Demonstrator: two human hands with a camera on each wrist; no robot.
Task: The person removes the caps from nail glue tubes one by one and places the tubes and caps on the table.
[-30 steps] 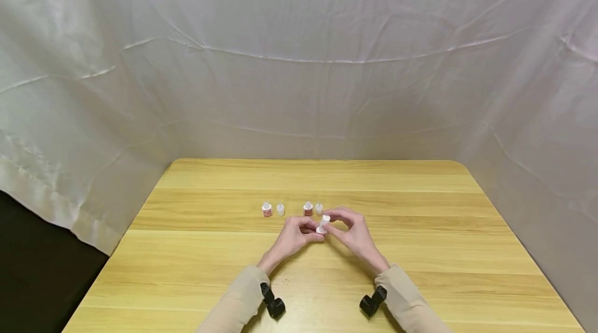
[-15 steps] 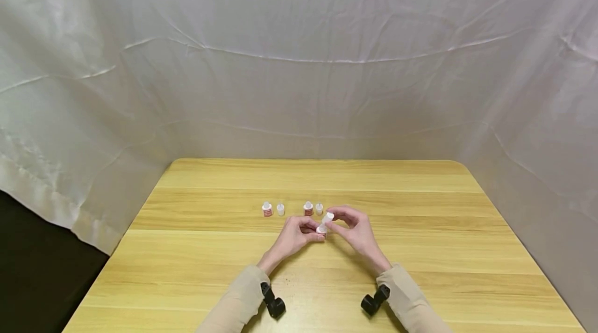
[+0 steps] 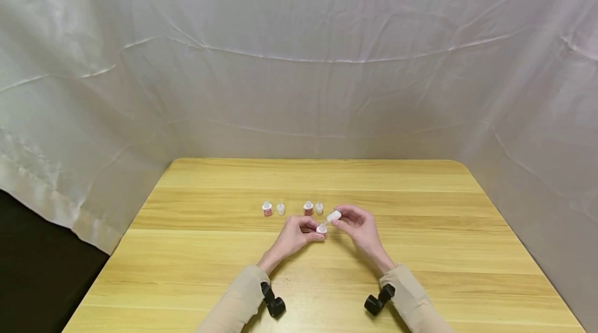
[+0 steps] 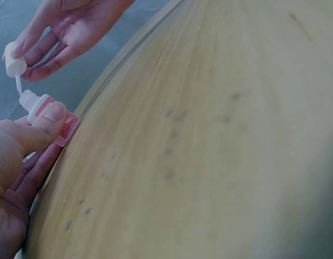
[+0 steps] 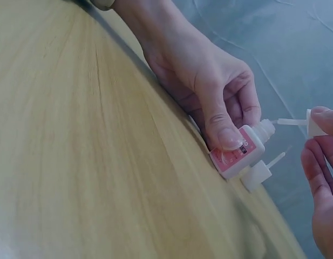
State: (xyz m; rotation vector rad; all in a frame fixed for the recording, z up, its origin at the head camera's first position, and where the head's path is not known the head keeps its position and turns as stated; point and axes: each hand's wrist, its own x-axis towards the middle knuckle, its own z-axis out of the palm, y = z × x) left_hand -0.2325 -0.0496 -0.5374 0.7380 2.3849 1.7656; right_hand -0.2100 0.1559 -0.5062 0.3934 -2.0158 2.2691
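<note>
My left hand (image 3: 294,237) grips a small white bottle (image 5: 247,151) with a pink label, thumb across the label, low at the table surface. The bottle's threaded neck is uncovered. Above and right of it, my right hand (image 3: 361,230) pinches a white brush cap (image 4: 15,60) between thumb and fingers. The cap is tilted, and its thin brush stem (image 5: 290,122) points at the neck. The stem's tip is at the bottle's mouth; whether it is still slightly inside I cannot tell.
Behind my hands stand two more uncapped bottles, one at left (image 3: 267,209) and one nearer the middle (image 3: 308,209). Each has a white cap beside it, the left cap (image 3: 281,209) and the right cap (image 3: 319,208), standing brush up. Pale curtains surround the wooden table (image 3: 420,250).
My right hand has moved right and tilted the cap away from the bottle, drawing the brush stem out of the neck. The left hand and bottle have stayed in place.
</note>
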